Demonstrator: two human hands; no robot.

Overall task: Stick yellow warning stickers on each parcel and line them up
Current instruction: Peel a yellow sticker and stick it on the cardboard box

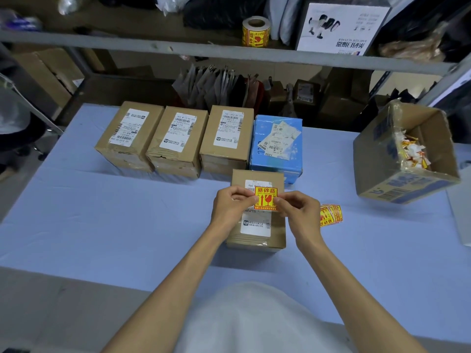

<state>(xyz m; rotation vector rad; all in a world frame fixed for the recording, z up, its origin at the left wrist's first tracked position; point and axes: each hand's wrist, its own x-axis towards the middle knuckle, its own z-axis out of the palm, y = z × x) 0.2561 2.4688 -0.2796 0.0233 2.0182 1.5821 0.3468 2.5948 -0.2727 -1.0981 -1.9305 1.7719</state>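
We've got both hands, left hand (233,203) and right hand (297,208), pinching a yellow sticker (265,198) over the nearest parcel (255,240) on the worktop (102,212).

1. Both forearms are bare up to the frame's lower edge; no sleeve shows.
2. The left hand (233,205) and right hand (297,210) wear no gloves, rings or watch.
3. A pale grey-white garment (254,319) covers the torso.
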